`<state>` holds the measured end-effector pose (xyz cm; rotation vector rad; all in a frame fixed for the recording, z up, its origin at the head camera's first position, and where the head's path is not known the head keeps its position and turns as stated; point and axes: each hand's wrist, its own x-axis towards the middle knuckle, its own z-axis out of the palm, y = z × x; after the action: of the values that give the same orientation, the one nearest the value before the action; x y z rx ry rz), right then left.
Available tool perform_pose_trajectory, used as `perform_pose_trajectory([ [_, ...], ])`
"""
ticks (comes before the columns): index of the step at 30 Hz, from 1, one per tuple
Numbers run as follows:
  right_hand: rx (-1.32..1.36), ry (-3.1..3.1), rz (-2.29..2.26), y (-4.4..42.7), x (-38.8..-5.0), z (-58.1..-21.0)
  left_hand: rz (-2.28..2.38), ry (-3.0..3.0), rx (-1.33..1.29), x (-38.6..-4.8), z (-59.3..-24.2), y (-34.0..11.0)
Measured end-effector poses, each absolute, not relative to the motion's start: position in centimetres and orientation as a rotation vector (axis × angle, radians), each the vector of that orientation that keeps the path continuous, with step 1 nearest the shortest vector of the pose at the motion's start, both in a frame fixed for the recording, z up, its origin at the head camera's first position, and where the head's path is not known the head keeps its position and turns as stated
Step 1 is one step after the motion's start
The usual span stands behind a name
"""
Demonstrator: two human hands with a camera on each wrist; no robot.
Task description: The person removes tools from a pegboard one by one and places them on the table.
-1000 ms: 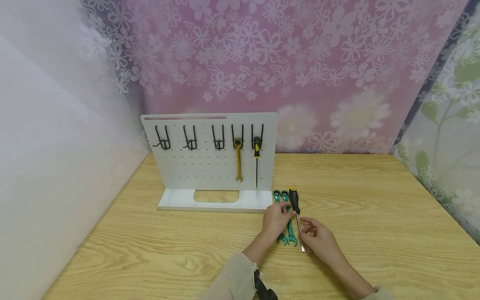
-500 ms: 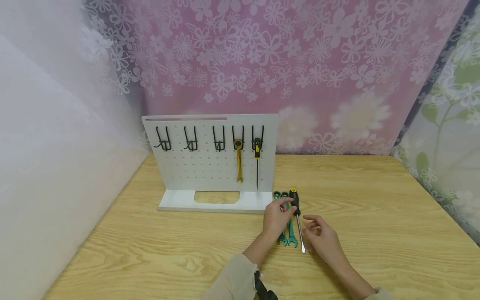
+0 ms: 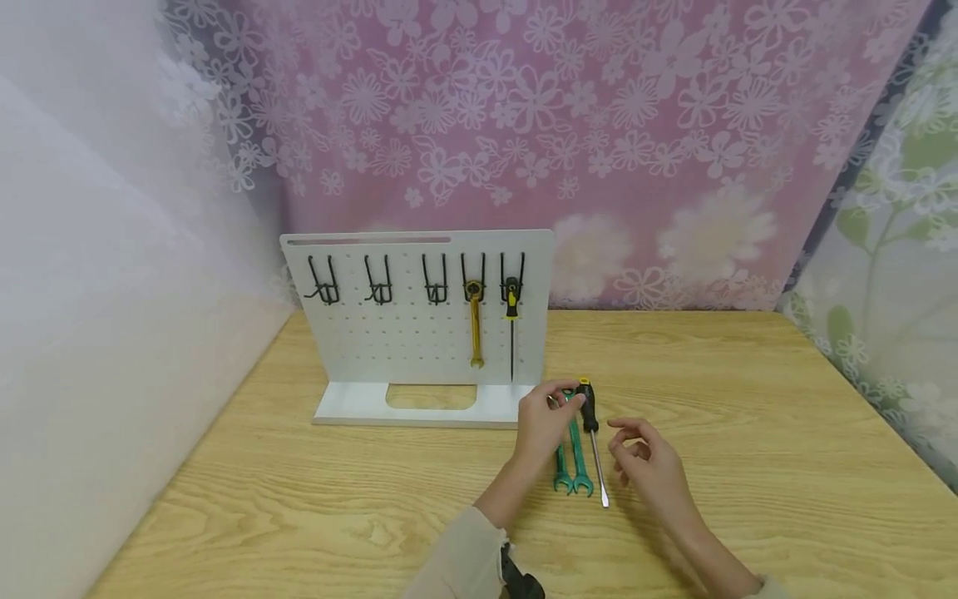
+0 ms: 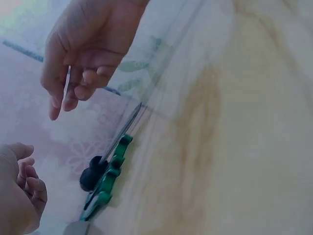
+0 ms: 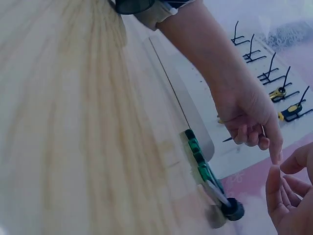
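Note:
Two green ratchet wrenches (image 3: 577,453) lie side by side on the table, with a black-handled flathead screwdriver (image 3: 591,412) along their right side. My left hand (image 3: 540,420) hovers over the wrenches' ring ends and hides part of them. Its thumb and forefinger are near the screwdriver handle, but the left wrist view shows the hand (image 4: 19,191) apart from the tools. To the right of the screwdriver's shaft, my right hand (image 3: 654,470) hangs with loosely bent fingers and nothing in them. In the right wrist view, the tools lie beyond both hands' fingertips.
A white pegboard (image 3: 419,341) stands behind the hands to the left, with several black hooks (image 3: 379,287). A gold wrench (image 3: 476,329) and a yellow-black screwdriver (image 3: 512,308) hang on its two rightmost hooks. Wooden tabletop (image 3: 748,399) extends to the right.
My right hand has drawn away from the screwdriver's shaft, to the right and slightly upward. My left hand has shifted up and left over the wrenches' ring ends. The tools stay put.

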<state>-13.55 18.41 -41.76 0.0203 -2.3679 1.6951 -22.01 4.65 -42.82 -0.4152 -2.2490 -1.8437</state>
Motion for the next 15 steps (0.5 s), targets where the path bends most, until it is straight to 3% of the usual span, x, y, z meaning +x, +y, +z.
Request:
perform_pose_trajectory([
  [15, 0.109, -2.378, 1.736, 16.9, -14.7, -38.4, -1.850, -2.125, -0.349, -23.3, -38.2, 0.6],
])
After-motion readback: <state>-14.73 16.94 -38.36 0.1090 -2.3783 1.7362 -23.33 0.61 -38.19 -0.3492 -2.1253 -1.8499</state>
